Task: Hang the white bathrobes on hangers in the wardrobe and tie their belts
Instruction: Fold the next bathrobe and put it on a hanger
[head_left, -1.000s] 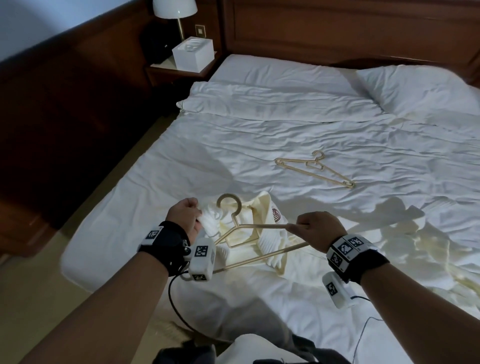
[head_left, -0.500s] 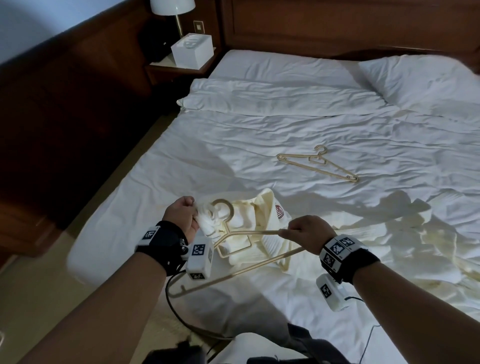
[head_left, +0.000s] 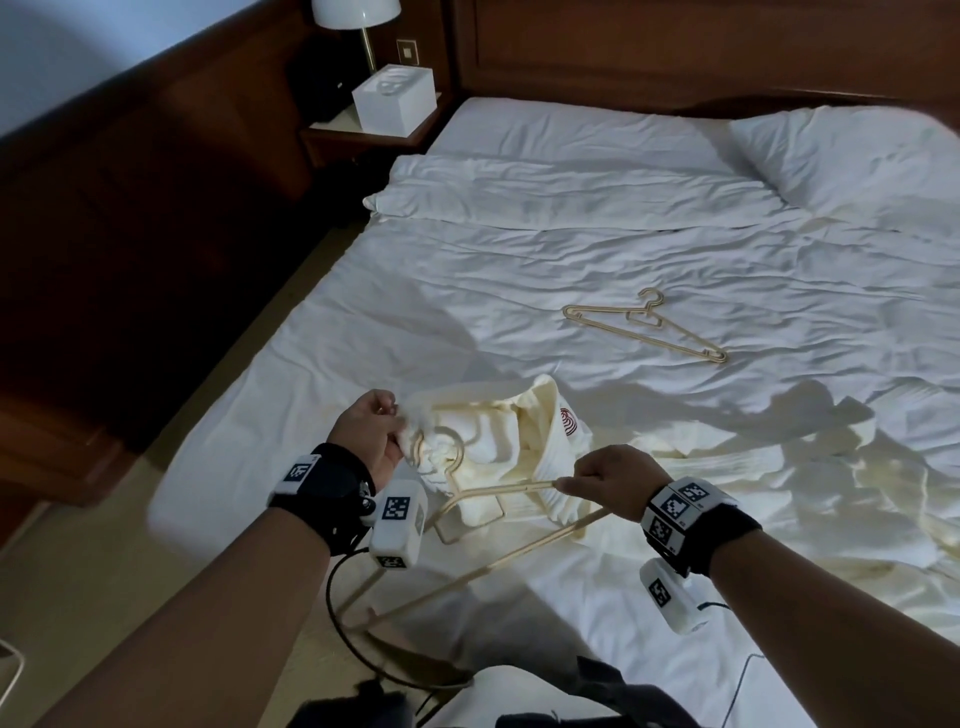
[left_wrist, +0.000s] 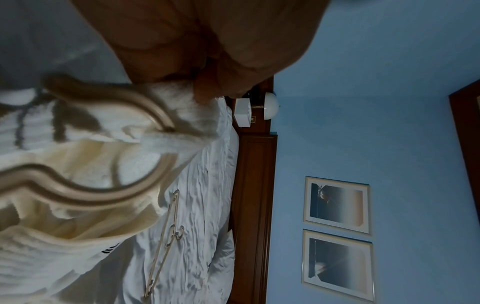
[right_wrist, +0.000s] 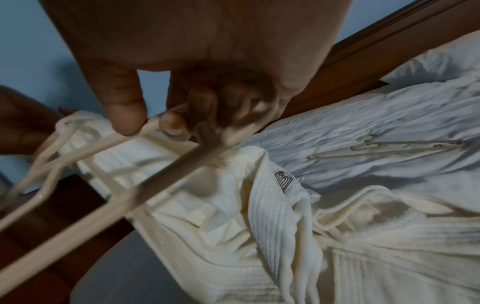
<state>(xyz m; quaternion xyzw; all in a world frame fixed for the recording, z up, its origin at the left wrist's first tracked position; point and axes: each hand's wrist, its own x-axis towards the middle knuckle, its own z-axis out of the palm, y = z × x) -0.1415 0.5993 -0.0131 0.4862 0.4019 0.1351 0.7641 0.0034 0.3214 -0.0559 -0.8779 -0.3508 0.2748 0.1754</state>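
Observation:
A cream-white bathrobe (head_left: 519, 441) with a red emblem lies bunched on the bed's near side, spreading to the right. My left hand (head_left: 369, 431) grips a fold of the bathrobe (left_wrist: 182, 96) near the collar. My right hand (head_left: 613, 478) pinches the upper arm of a gold hanger (head_left: 498, 519), thumb and fingers around the hanger's bar (right_wrist: 155, 125). The hanger's hook lies right beside the cloth that my left hand holds. Its long lower bar slants down to the left past the bed's edge. A second gold hanger (head_left: 644, 330) lies flat on the sheet farther back.
The white bed (head_left: 571, 234) has pillows (head_left: 852, 156) at the wooden headboard. At the back left a nightstand holds a lamp (head_left: 358, 15) and a white box (head_left: 392, 104). Dark wood panelling runs along the left beside a strip of floor. Framed pictures (left_wrist: 337, 234) hang on the blue wall.
My right hand has carried the hanger left and lower, so its hook now reaches the cloth in my left hand. The left hand has kept its grip on the robe.

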